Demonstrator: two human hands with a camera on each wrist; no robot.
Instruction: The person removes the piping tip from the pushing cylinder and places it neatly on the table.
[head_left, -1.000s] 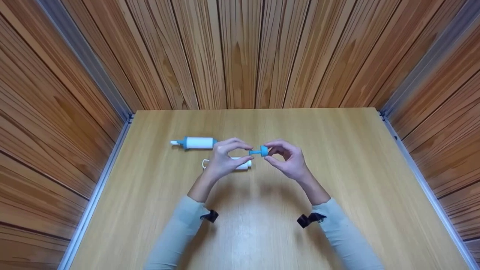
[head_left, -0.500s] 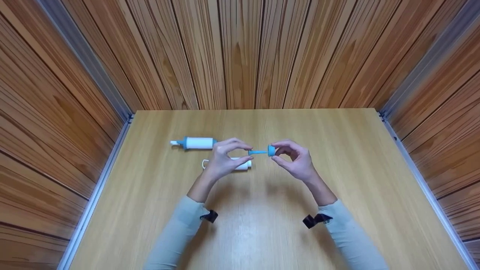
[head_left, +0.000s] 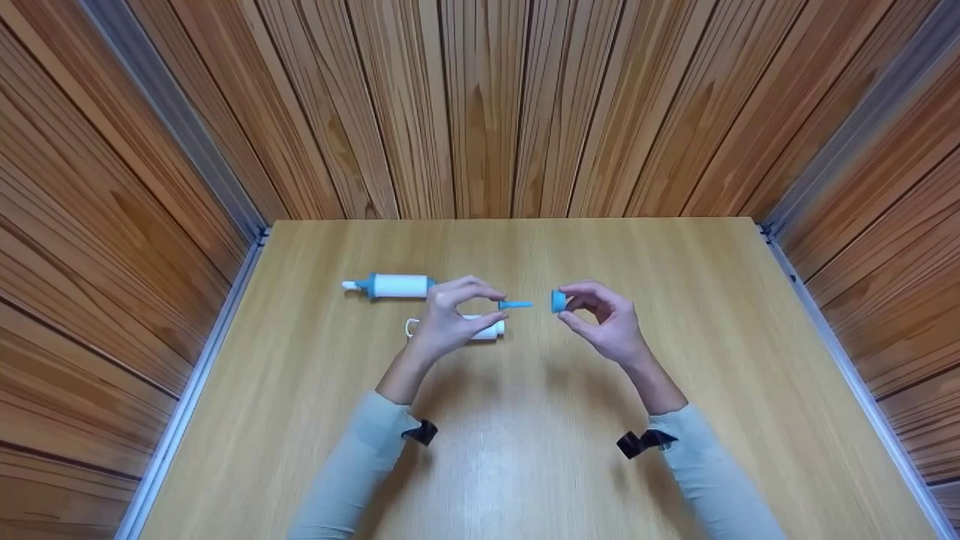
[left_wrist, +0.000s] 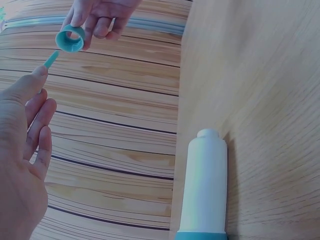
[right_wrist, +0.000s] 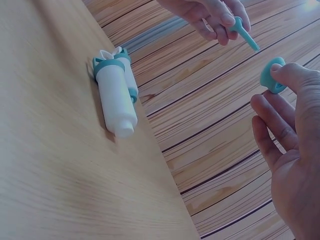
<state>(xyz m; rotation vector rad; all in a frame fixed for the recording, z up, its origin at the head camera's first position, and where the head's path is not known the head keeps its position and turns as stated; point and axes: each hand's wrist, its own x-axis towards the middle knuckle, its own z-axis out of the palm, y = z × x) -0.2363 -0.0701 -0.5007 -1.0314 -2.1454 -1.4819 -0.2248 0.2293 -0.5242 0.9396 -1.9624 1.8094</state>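
Observation:
Thumb and fingers of my left hand (head_left: pixel 450 315) pinch a thin blue tapered stem (head_left: pixel 517 304) by its wider end, with the tip pointing right. A short blue threaded ring cap (head_left: pixel 559 301) is pinched in my right hand (head_left: pixel 609 330). A small gap lies between the stem tip and the ring cap. The left wrist view shows the open, threaded inside of the ring cap (left_wrist: pixel 63 43). In the right wrist view the stem (right_wrist: pixel 246 37) has a flange at the left fingertips. Both hands are raised over the table.
One white bottle (head_left: pixel 489 331) with a white loop lies partly hidden beneath my left hand. Farther back on the wooden table (head_left: pixel 675 300) lies a white cylinder (head_left: pixel 400 286) with blue ends and a white tip. Wood-panelled walls (head_left: pixel 480 112) stand around the table.
My right hand has drawn the ring cap rightward off the stem, so the two parts are now apart. My left hand has stayed in place.

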